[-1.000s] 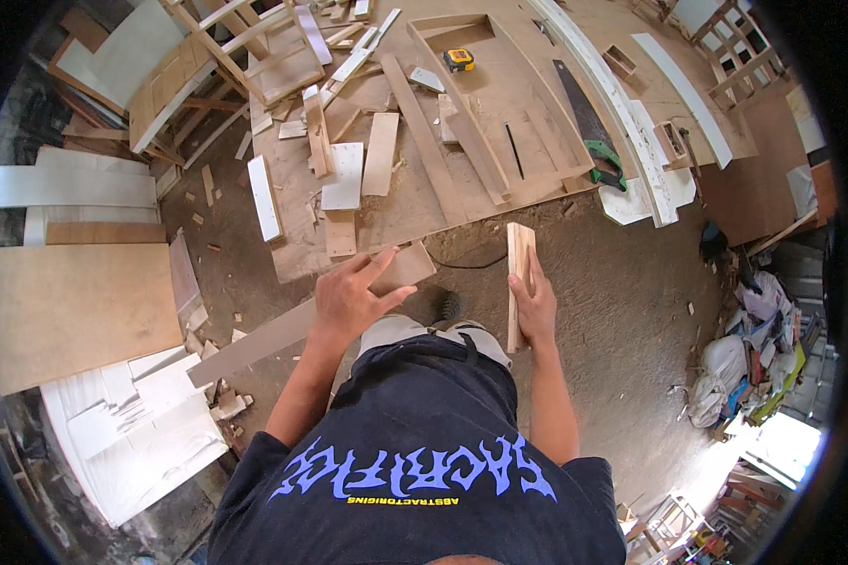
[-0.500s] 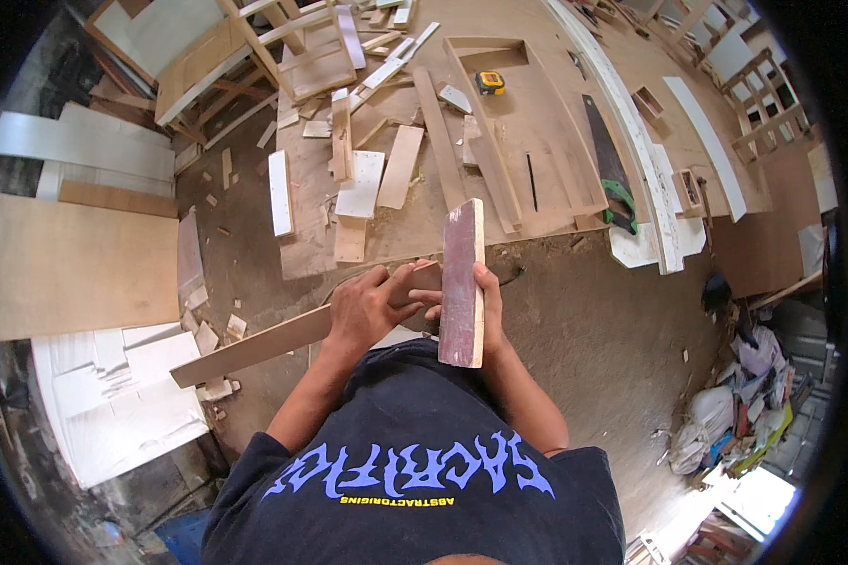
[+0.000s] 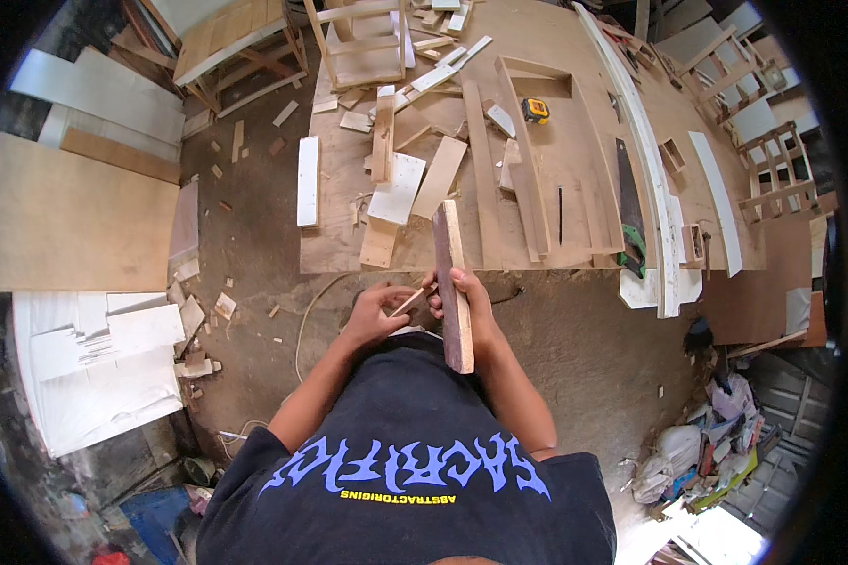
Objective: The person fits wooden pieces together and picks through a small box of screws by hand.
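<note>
A person in a dark printed T-shirt (image 3: 415, 480) stands over a dirt floor (image 3: 575, 348) in a woodworking yard, both hands raised in front of the chest. The right hand (image 3: 462, 299) is wrapped around a long, narrow wooden board (image 3: 452, 282), fingers closed on its edge about midway along; the board runs lengthwise away from the body, its far end reaching past the fingertips toward the plywood work surface (image 3: 537, 188) and its near end hanging back over the shirt. The left hand (image 3: 379, 313) sits just beside it, fingers curled and pinching a thin wooden stick (image 3: 408, 301) whose tip points toward the board and the right hand's fingers; whether the stick touches the board cannot be told. Beyond the fingertips, offcuts and slats litter the work surface, among them a white plank (image 3: 307, 181) off to the left of the left hand, a pale square panel (image 3: 398, 188) straight ahead, and a yellow tape measure (image 3: 535, 110) farther out to the right. A handsaw with a green handle (image 3: 629, 221) lies well right of the right hand, next to a long white curved strip (image 3: 645, 160). Far to the left of the left hand lie a large plywood sheet (image 3: 66, 221) and stacked white boards (image 3: 104, 367).
</note>
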A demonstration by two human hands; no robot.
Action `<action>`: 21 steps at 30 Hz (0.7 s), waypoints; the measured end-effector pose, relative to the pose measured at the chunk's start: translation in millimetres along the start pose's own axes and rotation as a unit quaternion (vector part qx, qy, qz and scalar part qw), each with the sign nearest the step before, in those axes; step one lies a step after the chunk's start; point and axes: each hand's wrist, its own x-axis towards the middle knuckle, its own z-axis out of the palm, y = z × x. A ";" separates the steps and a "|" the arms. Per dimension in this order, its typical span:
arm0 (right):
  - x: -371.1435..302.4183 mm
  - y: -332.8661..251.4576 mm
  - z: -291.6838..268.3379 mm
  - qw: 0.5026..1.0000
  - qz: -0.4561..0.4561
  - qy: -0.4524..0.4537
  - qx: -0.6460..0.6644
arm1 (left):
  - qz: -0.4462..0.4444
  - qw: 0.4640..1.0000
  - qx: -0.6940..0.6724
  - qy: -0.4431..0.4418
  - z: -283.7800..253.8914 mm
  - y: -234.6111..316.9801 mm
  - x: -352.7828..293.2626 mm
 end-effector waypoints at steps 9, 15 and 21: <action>14.0 -4.7 16.2 0.997 -0.072 -0.040 0.002 | -0.065 0.975 -0.190 -0.097 -59.1 -6.0 12.7; 17.2 -16.2 58.0 0.888 -0.289 0.019 -0.357 | -0.046 0.986 -0.147 -0.065 -105.7 -2.6 13.1; 49.3 -3.9 101.5 0.756 -0.378 -0.012 -0.535 | -0.006 0.997 -0.057 -0.041 -163.2 -10.9 11.3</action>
